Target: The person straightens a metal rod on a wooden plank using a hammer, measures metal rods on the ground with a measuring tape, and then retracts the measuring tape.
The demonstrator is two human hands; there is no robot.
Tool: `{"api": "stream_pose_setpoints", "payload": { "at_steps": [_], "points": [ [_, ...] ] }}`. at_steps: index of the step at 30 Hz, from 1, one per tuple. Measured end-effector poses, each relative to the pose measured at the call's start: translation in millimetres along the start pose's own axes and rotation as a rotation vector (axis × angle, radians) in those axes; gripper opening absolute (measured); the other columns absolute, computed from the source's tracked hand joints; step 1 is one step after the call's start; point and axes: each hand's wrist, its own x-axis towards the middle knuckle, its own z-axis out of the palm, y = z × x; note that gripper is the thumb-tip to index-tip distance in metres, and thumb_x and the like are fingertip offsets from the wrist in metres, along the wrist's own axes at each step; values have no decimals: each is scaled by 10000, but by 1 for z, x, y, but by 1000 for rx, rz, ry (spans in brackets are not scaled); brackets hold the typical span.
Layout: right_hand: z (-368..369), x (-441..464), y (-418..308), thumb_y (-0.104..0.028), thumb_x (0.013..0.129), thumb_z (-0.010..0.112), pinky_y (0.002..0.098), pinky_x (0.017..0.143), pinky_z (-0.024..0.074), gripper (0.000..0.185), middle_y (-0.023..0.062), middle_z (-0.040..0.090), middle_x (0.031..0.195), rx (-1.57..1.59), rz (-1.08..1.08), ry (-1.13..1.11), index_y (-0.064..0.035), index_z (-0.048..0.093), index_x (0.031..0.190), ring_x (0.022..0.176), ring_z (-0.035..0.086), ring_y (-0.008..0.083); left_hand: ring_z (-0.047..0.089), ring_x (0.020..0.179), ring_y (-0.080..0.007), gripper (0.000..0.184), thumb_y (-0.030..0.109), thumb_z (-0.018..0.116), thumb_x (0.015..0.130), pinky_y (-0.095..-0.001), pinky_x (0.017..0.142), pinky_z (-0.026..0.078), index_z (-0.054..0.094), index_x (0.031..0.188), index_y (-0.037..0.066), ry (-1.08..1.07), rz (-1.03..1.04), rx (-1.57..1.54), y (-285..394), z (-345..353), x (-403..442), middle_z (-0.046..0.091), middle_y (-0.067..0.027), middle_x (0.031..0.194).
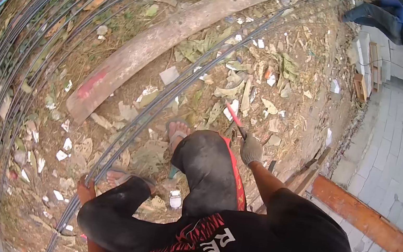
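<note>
Closed around a bundle of dark rods (pixel 183 82), the bare left hand (pixel 86 190) sits low beside the left knee, its fingers appearing to wrap them. The gloved right hand (pixel 251 149) is closed too, on a slim tool (pixel 233 113) whose red length points up and away from the fist.

As for progress, the rods lie together in one long, gently bending run, loose along the ground as far as can be seen; no tie or cut shows on them, and the tool is apart from them. Whether anything is finished beyond the frame's edge, I cannot tell.

Relative to the grip, the bundle passes through the left hand, running below it toward the bottom edge and above it, past the feet, toward the top right. The right hand is well apart, across the right knee.

Farther out, a long plank (pixel 154 42) lies beside the bundle, with many more rods (pixel 21 37) beyond it. Paving (pixel 392 151) and another person (pixel 398 21) are off to the right.
</note>
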Motion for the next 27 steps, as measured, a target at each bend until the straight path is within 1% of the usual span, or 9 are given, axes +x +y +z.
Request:
{"api": "stream_pose_setpoints", "payload": {
  "at_steps": [1, 3, 4, 6, 10, 13, 17, 20, 27],
  "points": [
    [25, 20, 35, -316, 958, 580, 545, 796, 517, 307, 222, 653, 975, -42, -39, 135, -80, 555, 1153, 937, 664, 422, 596, 982, -490, 477, 264, 699, 909, -529, 856, 477, 575, 1257, -37, -51, -73, -66, 27, 29, 7, 595, -298, 1113],
    [-6, 58, 17, -258, 901, 636, 495, 831, 515, 287, 189, 627, 1014, -101, -53, 307, -44, 591, 1087, 968, 635, 379, 580, 979, -489, 477, 292, 747, 872, -544, 844, 463, 584, 1179, -36, 27, 109, -5, 36, 101, 49, 586, -292, 1074],
    [-18, 63, 0, -230, 836, 673, 479, 874, 494, 325, 171, 605, 1056, -62, -215, 439, -29, 584, 1074, 1011, 602, 363, 567, 980, -493, 477, 311, 773, 844, -553, 836, 454, 587, 1120, -31, 111, 201, 58, 18, 131, 45, 582, -281, 1039],
    [-22, 95, -70, -255, 814, 680, 486, 932, 462, 432, 190, 585, 1156, 137, -560, 535, -33, 555, 1163, 1107, 556, 391, 562, 996, -488, 467, 321, 782, 827, -553, 852, 456, 586, 1054, -37, -10, 20, 81, 39, 110, 46, 575, -269, 999],
    [-38, 138, -227, -203, 758, 663, 414, 828, 516, 279, 159, 633, 956, 159, -1298, 751, -37, 640, 981, 952, 623, 323, 573, 1000, -461, 448, 339, 775, 825, -539, 861, 462, 602, 1027, -21, -5, 35, 195, 26, 107, 88, 581, -238, 1007],
    [92, 244, -282, -222, 766, 644, 430, 673, 538, 204, 181, 665, 791, -113, -1504, 322, -21, 676, 784, 780, 678, 342, 579, 994, -451, 425, 345, 772, 822, -532, 865, 464, 616, 1007, -5, -41, 40, 286, 43, 92, 70, 586, -222, 1001],
    [46, 206, -282, -338, 794, 665, 475, 609, 541, 232, 130, 669, 711, -345, -1454, 195, -117, 737, 805, 695, 683, 356, 590, 1008, -437, 382, 352, 760, 826, -533, 868, 467, 647, 985, 23, 32, 29, 268, 63, 85, 47, 603, -209, 990],
    [11, 184, -271, -244, 770, 628, 481, 557, 515, 226, 212, 668, 724, -178, -1512, 254, -39, 716, 738, 686, 692, 384, 621, 828, -427, 315, 314, 740, 859, -512, 727, 480, 666, 870, 8, 156, 223, 248, -35, 131, 86, 614, -239, 807],
    [-65, 128, -272, -397, 821, 643, 457, 594, 502, 289, 120, 657, 744, -160, -1453, 431, -111, 670, 789, 715, 666, 351, 591, 704, -433, 314, 280, 718, 882, -503, 636, 451, 638, 777, -6, 146, 0, 262, 17, 55, 51, 572, -250, 692]
  ]
}}
